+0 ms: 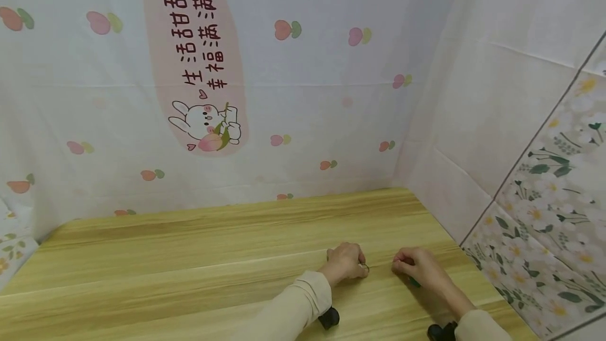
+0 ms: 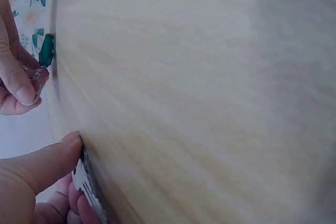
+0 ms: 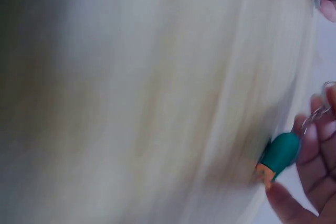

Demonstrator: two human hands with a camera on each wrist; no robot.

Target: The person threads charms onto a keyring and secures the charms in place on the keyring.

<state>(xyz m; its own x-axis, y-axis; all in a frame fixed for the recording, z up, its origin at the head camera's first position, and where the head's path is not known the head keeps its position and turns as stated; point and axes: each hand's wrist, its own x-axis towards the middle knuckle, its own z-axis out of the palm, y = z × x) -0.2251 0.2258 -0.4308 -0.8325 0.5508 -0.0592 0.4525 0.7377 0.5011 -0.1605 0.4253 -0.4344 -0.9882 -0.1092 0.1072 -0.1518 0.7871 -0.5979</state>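
Observation:
My left hand (image 1: 346, 262) is low over the wooden table and pinches a flat silvery metal piece (image 2: 87, 186) between thumb and fingers. That piece has cut-outs and a jagged edge; its exact kind is unclear, and the fingers cover part of it. To the right, my right hand (image 1: 421, 270) holds a keychain (image 3: 282, 151) by its metal ring and chain. The keychain's green rounded pendant with an orange end hangs below the fingers, near the tabletop. A gap separates the two hands, and the held things do not touch.
The wood-grain table (image 1: 189, 262) extends far to the left. A white printed cloth (image 1: 307, 109) hangs behind it, and a floral panel (image 1: 544, 225) borders the right side. Black wrist devices show at the left wrist (image 1: 329, 318) and right wrist (image 1: 442, 332).

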